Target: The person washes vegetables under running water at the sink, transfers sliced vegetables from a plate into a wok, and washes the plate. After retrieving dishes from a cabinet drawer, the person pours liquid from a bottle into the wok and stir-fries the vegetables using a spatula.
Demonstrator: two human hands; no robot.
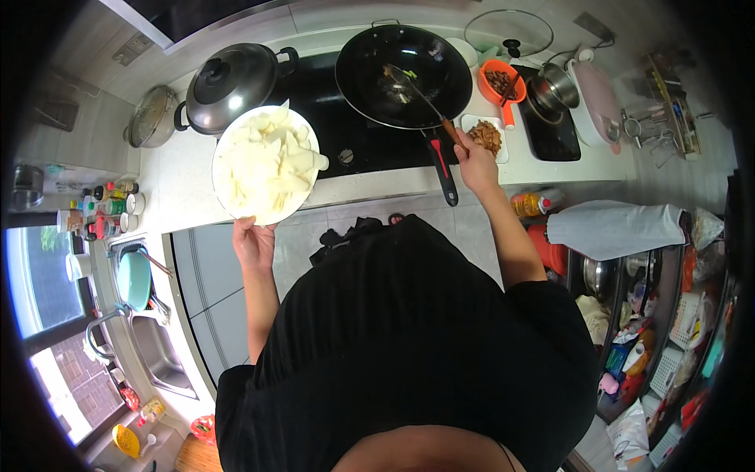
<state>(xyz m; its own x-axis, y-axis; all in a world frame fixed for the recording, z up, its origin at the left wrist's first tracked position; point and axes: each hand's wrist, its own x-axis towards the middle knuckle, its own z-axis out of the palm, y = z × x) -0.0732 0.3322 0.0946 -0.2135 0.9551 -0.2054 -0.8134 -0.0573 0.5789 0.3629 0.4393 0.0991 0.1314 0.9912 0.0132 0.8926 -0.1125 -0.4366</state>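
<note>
My left hand (254,242) grips the near rim of a white plate (218,182) heaped with pale, thin slices (271,165), whose kind I cannot make out. The plate is held in front of the stove, left of the wok. My right hand (477,164) is closed around the wooden handle of a spatula (429,104). Its blade rests inside the black wok (446,69), among a few green and brown bits. The wok's handle (440,169), black with a red strip, points toward me beside my right hand.
A lidded dark pot (232,86) stands left on the black stove (314,86). To the right are a small white dish (502,149) of brown pieces, an orange bowl (499,82) and a small steel pot (557,88). A sink (161,350) lies far left.
</note>
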